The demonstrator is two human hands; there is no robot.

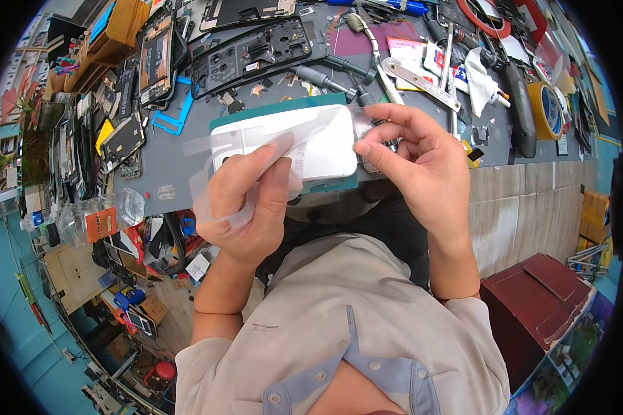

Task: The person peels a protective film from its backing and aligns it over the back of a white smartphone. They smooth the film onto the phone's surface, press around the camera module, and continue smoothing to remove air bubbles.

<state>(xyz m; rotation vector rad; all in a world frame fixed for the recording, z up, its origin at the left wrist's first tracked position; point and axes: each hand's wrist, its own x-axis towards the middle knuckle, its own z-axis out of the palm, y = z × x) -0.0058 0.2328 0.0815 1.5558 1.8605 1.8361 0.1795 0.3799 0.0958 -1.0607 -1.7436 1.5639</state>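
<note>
A white phone (pixel 332 138) lies flat on a dark green pad (pixel 284 107) at the table's near edge, in front of my body. My left hand (pixel 246 197) is closed on a translucent plastic film (pixel 199 194), which is folded back over the phone's left and middle part. My right hand (pixel 426 159) is at the phone's right end. Its thumb tip touches or nearly touches the phone's edge, while the index finger is apart from it, near a clear film corner. The other right fingers curl inward, partly hidden.
Dismantled phone frames (pixel 249 55) cover the back of the table, with screwdrivers (pixel 322 79) before them. Blue plastic brackets (pixel 176 114) lie left. Toward the right are a metal-handled tool (pixel 422 83), a white crumpled tissue (pixel 483 83) and a yellow tape roll (pixel 545 111). A dark red box (pixel 536 301) stands below right.
</note>
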